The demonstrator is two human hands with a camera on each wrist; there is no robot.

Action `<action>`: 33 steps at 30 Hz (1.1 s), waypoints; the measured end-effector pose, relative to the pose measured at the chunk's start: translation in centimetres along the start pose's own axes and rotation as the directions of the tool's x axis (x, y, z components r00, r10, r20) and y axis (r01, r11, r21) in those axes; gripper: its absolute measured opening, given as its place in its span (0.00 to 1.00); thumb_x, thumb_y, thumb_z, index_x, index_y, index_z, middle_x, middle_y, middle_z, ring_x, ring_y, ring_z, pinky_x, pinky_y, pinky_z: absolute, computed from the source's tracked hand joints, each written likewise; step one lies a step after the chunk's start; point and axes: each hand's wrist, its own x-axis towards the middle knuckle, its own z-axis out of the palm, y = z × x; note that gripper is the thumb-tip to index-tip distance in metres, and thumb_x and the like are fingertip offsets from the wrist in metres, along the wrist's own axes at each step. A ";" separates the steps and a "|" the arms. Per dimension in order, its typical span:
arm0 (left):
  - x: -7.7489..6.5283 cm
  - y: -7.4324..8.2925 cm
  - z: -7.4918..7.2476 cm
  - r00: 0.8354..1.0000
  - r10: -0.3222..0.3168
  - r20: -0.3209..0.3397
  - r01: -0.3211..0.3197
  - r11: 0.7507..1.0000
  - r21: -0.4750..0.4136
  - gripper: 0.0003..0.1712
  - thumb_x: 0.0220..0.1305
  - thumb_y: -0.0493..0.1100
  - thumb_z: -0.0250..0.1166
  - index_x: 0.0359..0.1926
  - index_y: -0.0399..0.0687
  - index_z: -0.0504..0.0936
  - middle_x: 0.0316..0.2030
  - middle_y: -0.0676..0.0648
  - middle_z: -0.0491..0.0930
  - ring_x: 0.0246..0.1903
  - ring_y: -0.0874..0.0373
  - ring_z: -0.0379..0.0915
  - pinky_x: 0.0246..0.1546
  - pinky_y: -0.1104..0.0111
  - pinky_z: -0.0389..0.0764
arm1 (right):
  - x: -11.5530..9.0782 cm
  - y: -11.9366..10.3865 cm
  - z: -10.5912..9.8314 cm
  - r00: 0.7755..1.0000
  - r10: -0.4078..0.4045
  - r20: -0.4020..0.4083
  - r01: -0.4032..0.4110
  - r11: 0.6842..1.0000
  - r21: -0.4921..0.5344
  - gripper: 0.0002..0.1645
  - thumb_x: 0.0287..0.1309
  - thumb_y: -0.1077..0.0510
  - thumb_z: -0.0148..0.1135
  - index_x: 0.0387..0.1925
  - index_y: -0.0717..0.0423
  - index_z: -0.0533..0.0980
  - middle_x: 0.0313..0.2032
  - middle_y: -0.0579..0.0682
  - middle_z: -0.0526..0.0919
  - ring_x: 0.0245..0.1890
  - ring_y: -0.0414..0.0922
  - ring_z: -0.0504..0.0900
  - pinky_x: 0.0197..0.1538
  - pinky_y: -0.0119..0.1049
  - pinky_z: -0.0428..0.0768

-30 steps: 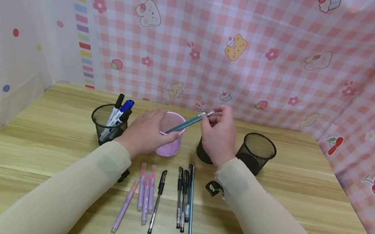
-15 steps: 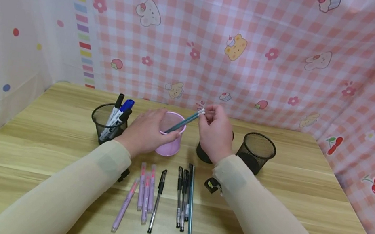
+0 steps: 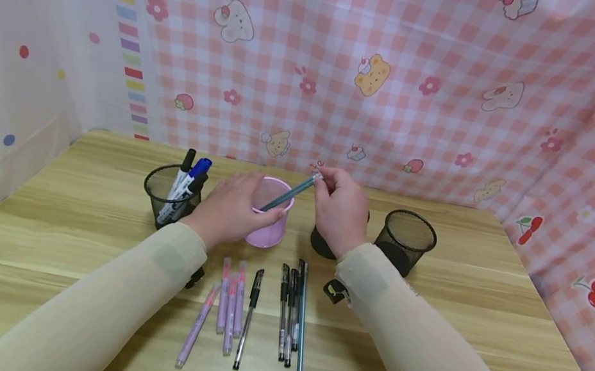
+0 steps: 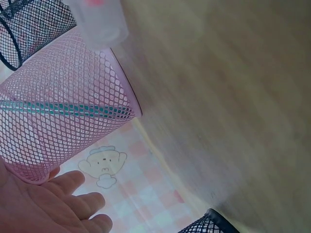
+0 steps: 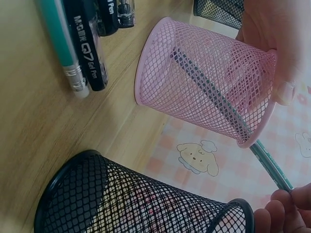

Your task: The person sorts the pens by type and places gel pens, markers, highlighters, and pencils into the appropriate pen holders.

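Note:
My left hand point(image 3: 230, 204) grips the rim of a pink mesh pen cup point(image 3: 266, 236), thumb at the near side; in the left wrist view several fingers point(image 4: 87, 206) stretch past the rim. Teal pencils point(image 3: 288, 197) lean inside that cup with their eraser ends sticking out to the upper right. Those ends are pinched between the thumb and fingers of my right hand point(image 3: 343, 209). Through the mesh in the right wrist view, the pencil shafts point(image 5: 209, 90) slant down toward the cup's bottom. The right hand partly hides a black mesh cup point(image 3: 321, 243).
At the left, a black mesh cup point(image 3: 156, 194) holds several markers point(image 3: 189, 184). Another black mesh cup point(image 3: 408, 239) stands at the right. In front lie purple highlighters point(image 3: 228, 317), black gel pens point(image 3: 282, 319) and a teal pencil point(image 3: 301, 335). A checked curtain point(image 3: 318, 52) hangs behind.
My right hand has moved left and slightly down toward the pink cup, bringing the pencils' eraser ends together and nearer the rim. My left hand has stayed on the cup.

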 end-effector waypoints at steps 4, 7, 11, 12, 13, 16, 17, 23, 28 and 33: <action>0.0 -0.1 0.0 1.000 0.005 -0.002 -0.005 1.000 0.000 0.55 0.66 0.77 0.57 0.79 0.44 0.61 0.69 0.38 0.74 0.70 0.42 0.70 0.78 0.45 0.62 | 0.0 0.1 0.2 1.000 -0.003 -0.005 0.003 1.000 0.008 0.15 0.76 0.55 0.61 0.57 0.55 0.83 0.41 0.51 0.89 0.35 0.45 0.82 0.36 0.37 0.81; 0.0 -0.2 0.0 1.000 0.011 -0.006 -0.011 1.000 -0.004 0.54 0.66 0.77 0.57 0.78 0.45 0.63 0.68 0.39 0.75 0.69 0.42 0.70 0.77 0.45 0.64 | -0.1 0.1 0.4 1.000 -0.010 -0.013 0.010 1.000 0.010 0.14 0.76 0.56 0.62 0.56 0.55 0.83 0.41 0.51 0.89 0.35 0.45 0.82 0.36 0.36 0.81; 0.0 -0.2 0.1 1.000 0.014 -0.012 -0.014 1.000 -0.008 0.53 0.67 0.77 0.57 0.77 0.45 0.64 0.68 0.39 0.75 0.69 0.42 0.71 0.76 0.44 0.64 | -0.2 0.2 0.4 1.000 -0.015 -0.016 0.015 1.000 0.019 0.14 0.75 0.56 0.62 0.56 0.55 0.83 0.41 0.53 0.89 0.35 0.45 0.82 0.36 0.36 0.80; 0.0 -0.2 0.1 1.000 0.013 -0.012 -0.013 1.000 -0.008 0.53 0.67 0.77 0.58 0.77 0.45 0.64 0.68 0.40 0.75 0.69 0.42 0.71 0.77 0.44 0.64 | -0.2 0.2 0.4 1.000 -0.013 -0.015 0.014 1.000 0.022 0.14 0.76 0.56 0.62 0.56 0.55 0.83 0.41 0.53 0.89 0.35 0.45 0.82 0.36 0.36 0.80; 0.0 -0.2 0.1 1.000 0.012 -0.011 -0.012 1.000 -0.009 0.53 0.67 0.77 0.58 0.78 0.45 0.64 0.68 0.39 0.75 0.69 0.42 0.70 0.77 0.44 0.63 | -0.2 0.3 0.4 1.000 -0.011 -0.015 0.012 1.000 0.022 0.14 0.76 0.55 0.61 0.57 0.54 0.83 0.41 0.52 0.89 0.34 0.45 0.81 0.35 0.37 0.80; -0.1 -0.1 0.1 1.000 0.002 -0.002 -0.002 1.000 -0.006 0.55 0.67 0.77 0.58 0.79 0.44 0.61 0.71 0.38 0.73 0.72 0.41 0.68 0.78 0.44 0.61 | -0.3 0.3 0.2 1.000 -0.010 -0.013 0.010 1.000 0.022 0.15 0.76 0.54 0.61 0.57 0.53 0.83 0.41 0.51 0.89 0.35 0.45 0.82 0.35 0.37 0.80; -0.1 -0.1 0.1 1.000 -0.002 0.001 0.002 1.000 -0.004 0.56 0.67 0.77 0.57 0.80 0.43 0.60 0.72 0.38 0.71 0.73 0.41 0.67 0.79 0.43 0.60 | -0.4 0.4 0.2 1.000 -0.010 -0.010 0.011 1.000 0.021 0.15 0.76 0.54 0.61 0.57 0.53 0.83 0.42 0.50 0.89 0.36 0.45 0.82 0.35 0.37 0.81; -0.1 -0.1 0.2 1.000 -0.019 0.013 0.019 1.000 0.010 0.59 0.66 0.79 0.56 0.82 0.43 0.57 0.76 0.37 0.66 0.77 0.40 0.61 0.81 0.43 0.55 | -0.6 0.4 -0.3 0.999 -0.042 0.005 0.042 0.999 0.021 0.16 0.76 0.55 0.61 0.60 0.53 0.82 0.47 0.51 0.91 0.42 0.46 0.87 0.39 0.39 0.85; -0.1 0.0 0.1 1.000 -0.013 0.005 0.013 1.000 0.007 0.59 0.66 0.78 0.57 0.81 0.43 0.57 0.75 0.37 0.68 0.75 0.41 0.63 0.80 0.44 0.57 | -1.1 0.3 -1.2 0.994 -0.107 0.003 0.107 0.994 0.021 0.18 0.76 0.56 0.61 0.62 0.55 0.81 0.46 0.53 0.90 0.41 0.47 0.86 0.41 0.40 0.83; 0.0 0.0 0.0 1.000 -0.001 -0.007 0.001 1.000 0.007 0.57 0.66 0.77 0.58 0.80 0.43 0.59 0.71 0.38 0.72 0.72 0.42 0.68 0.79 0.45 0.61 | -2.1 0.5 -2.3 0.985 -0.171 -0.010 0.171 0.985 -0.001 0.15 0.72 0.59 0.62 0.56 0.58 0.83 0.36 0.53 0.85 0.36 0.47 0.80 0.39 0.39 0.79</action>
